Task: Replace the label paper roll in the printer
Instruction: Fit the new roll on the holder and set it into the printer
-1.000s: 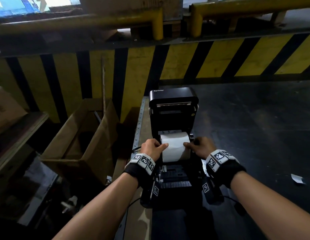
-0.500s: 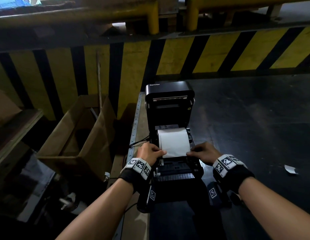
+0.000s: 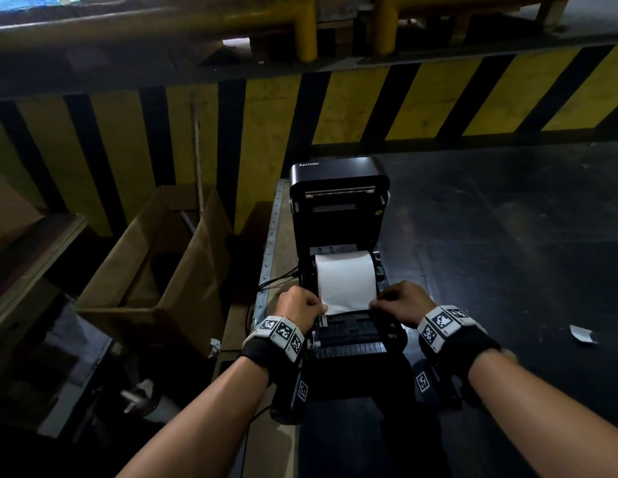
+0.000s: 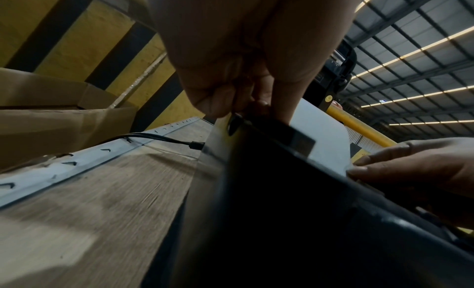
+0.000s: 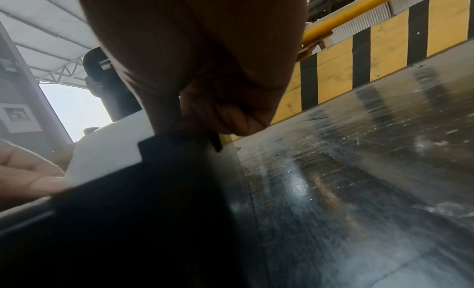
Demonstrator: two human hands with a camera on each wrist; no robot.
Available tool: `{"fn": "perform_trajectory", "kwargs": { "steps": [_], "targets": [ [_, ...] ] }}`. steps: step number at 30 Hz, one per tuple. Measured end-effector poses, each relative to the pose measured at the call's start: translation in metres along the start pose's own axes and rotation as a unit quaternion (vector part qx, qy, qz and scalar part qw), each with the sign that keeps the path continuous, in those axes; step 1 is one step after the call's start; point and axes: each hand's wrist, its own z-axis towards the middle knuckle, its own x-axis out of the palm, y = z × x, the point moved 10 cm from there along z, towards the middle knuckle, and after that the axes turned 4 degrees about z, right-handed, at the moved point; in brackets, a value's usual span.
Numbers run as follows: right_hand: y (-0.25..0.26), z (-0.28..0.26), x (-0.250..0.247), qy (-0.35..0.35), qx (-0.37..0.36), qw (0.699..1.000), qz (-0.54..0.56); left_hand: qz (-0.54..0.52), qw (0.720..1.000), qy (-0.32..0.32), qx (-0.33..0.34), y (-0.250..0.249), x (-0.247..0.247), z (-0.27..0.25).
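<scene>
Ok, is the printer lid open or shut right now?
Open. The printer lid stands tipped back behind the white paper roll, which sits exposed in the bay while the left hand and right hand hold its loose end.

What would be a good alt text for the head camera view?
Two hands, the left hand and right hand, pinch the front corners of white paper pulled from a roll inside an open black printer. The printer sits on a dark table before a yellow and black striped barrier; a cardboard box stands to the left.
</scene>
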Motion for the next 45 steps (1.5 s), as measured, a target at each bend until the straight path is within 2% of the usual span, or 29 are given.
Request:
{"fn": "perform_trajectory", "kwargs": {
  "steps": [4,13,21,25,28,32,35,40,45],
  "targets": [
    [0.002,0.004,0.003,0.023,-0.002,0.999,-0.030,0.017,1.000,-0.002,-0.005,0.001,0.002,0.001],
    [0.005,0.004,0.002,0.041,-0.012,0.999,0.000,0.066,0.993,0.097,0.022,-0.008,0.005,0.012],
    [0.007,0.008,0.006,0.094,-0.013,0.995,-0.032,0.025,0.998,0.053,0.020,-0.001,0.002,0.010],
    [0.001,0.009,0.005,0.069,-0.003,0.997,0.028,0.073,0.993,0.089,0.013,-0.004,0.005,0.013],
    [-0.001,0.010,0.003,0.054,-0.003,0.998,0.034,0.058,0.993,0.105,0.015,-0.005,0.006,0.015],
    [0.003,0.010,0.006,0.091,-0.003,0.996,-0.003,0.011,0.996,0.085,0.002,0.000,0.003,0.015],
    [0.007,0.011,0.006,0.108,-0.008,0.994,-0.017,0.021,0.998,0.059,-0.002,0.004,0.002,0.015],
    [0.009,0.008,0.002,0.081,-0.016,0.996,0.010,0.064,0.992,0.109,0.004,-0.001,0.007,0.015],
    [0.011,0.009,0.006,0.121,0.002,0.992,-0.040,0.050,0.991,0.125,-0.008,-0.002,0.006,0.016]
  ]
}}
